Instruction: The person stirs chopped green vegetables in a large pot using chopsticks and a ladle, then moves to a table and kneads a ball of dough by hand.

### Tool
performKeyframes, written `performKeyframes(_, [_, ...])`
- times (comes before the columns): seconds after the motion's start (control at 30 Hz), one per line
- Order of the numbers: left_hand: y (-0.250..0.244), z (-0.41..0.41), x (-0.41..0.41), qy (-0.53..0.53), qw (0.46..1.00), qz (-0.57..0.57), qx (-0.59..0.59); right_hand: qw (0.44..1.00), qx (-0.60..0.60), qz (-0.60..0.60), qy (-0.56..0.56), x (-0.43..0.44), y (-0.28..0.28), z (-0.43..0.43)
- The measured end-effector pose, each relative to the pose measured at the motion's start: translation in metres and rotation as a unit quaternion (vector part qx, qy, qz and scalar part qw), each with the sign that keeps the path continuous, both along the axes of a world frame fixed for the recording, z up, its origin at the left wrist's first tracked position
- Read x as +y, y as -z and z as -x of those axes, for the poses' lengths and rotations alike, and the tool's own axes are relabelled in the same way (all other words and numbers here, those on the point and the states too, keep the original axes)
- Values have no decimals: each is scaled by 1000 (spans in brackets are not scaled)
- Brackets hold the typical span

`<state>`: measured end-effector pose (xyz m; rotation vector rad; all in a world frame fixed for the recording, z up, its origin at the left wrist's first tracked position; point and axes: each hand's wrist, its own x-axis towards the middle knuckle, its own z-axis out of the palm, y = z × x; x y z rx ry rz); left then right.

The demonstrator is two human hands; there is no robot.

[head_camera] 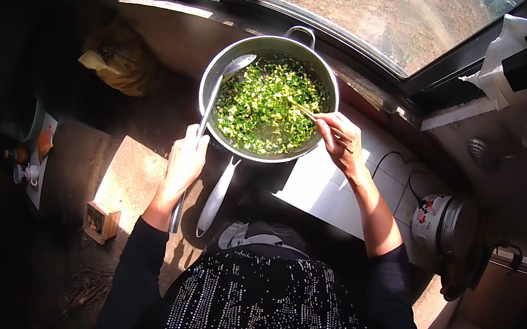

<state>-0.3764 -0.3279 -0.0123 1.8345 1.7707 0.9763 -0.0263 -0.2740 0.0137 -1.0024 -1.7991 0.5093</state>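
A wide metal wok [259, 157] with a long handle [216, 203] and a loop at its far side stands before me, below the window. Chopped green and pale yellow food [263, 102] covers much of its inside. My left hand [187, 157] grips the handle of a metal ladle [212, 99], whose bowl rests at the wok's upper left, by the food. In my right hand [340, 138] is a pair of chopsticks [310, 114]; their tips reach into the food right of the middle.
A white tiled counter [323, 179] extends right of the wok. On it is a floral-patterned rice cooker [432, 222] with a black cord. A window frame [277, 9] borders the far side. Lower left are a small box [100, 222] and a bundle of sticks [88, 292] on the floor.
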Motion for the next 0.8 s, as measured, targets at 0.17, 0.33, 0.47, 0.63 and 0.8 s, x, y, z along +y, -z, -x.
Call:
performKeyframes(0.17, [-2,-24,16,78,992,-35,98,973,-194,-118,-46,-34,48,2])
performKeyframes(0.33, [11,0,10,110,965,-61,232,943,-281,-178,-3,-39,71,16])
performKeyframes(0.47, [-8,-2,17,185,941,-52,279,944,-280,-168,51,-58,81,11])
performKeyframes(0.63, [-58,-16,21,222,920,-161,281,957,-177,-108,202,-137,61,-22])
performKeyframes(0.8, [-110,-98,-19,336,932,-85,108,887,172,142,403,-259,111,-40])
